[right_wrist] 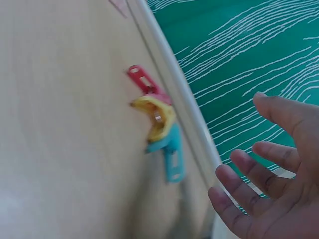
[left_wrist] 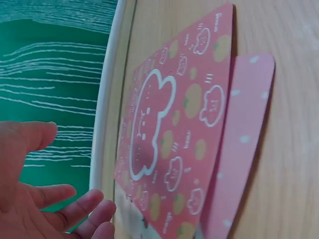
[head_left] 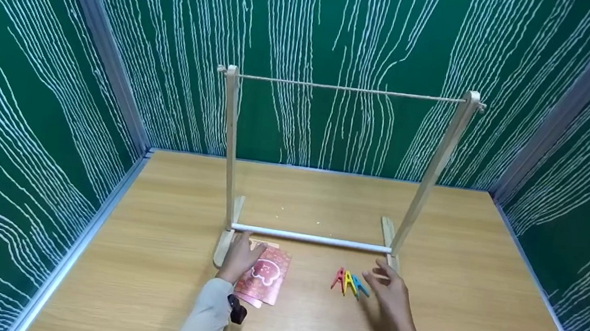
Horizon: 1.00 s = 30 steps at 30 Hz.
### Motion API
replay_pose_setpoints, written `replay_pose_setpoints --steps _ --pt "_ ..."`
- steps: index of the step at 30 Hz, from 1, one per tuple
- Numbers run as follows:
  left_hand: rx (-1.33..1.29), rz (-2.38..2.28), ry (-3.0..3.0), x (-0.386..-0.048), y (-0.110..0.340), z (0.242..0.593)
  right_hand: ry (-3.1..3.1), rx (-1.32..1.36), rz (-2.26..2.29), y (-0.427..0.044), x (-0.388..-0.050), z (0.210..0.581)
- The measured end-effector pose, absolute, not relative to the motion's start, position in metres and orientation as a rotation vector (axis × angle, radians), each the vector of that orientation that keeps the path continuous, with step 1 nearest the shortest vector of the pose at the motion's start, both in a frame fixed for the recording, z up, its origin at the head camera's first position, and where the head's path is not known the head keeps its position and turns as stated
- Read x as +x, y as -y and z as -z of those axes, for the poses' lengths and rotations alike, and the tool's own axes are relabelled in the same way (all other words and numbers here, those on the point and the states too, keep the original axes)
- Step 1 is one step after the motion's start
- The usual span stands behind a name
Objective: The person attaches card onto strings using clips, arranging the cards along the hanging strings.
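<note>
A pink card (head_left: 275, 277) printed with a white-outlined bear face lies on top of a lighter pink card (left_wrist: 251, 99) with pale spots, offset beneath it. My left hand (head_left: 241, 259) is at the stack's left side, fingers spread and relaxed, holding nothing; whether a fingertip touches the stack I cannot tell. Three small clothespins stand bunched together on the table: red (head_left: 338, 277), yellow (head_left: 349, 283) and blue (head_left: 359, 285). Just right of them, my right hand (head_left: 391, 293) hovers with loosely bent fingers apart from the pins, nothing in its grasp.
Behind both hands stands a wooden frame (head_left: 231, 147) with a string (head_left: 348, 88) tied between its post tops and a white bar (head_left: 314, 239) low across it. Green walls (head_left: 332, 131) with white wavy lines enclose the wooden table (head_left: 153, 238) at the back and sides.
</note>
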State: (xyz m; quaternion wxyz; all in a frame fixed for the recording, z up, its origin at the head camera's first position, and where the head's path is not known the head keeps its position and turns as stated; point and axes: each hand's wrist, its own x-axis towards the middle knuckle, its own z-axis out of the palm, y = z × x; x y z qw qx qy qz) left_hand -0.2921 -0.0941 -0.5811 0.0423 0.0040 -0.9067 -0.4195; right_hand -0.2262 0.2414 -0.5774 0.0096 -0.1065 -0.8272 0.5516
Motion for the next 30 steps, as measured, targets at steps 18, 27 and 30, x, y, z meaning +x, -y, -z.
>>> replay_pose_setpoints --steps 18,27,30 --pt "0.134 1.364 2.897 -0.292 0.096 0.598 2.632 -0.348 -1.749 -0.238 -0.221 0.611" --pt "0.116 1.344 2.923 -0.289 0.095 0.594 2.728 -0.362 -1.673 -0.236 -0.225 0.618" --pt "0.102 1.310 2.921 -0.289 0.095 0.594 2.749 -0.344 -1.632 -0.235 -0.225 0.620"
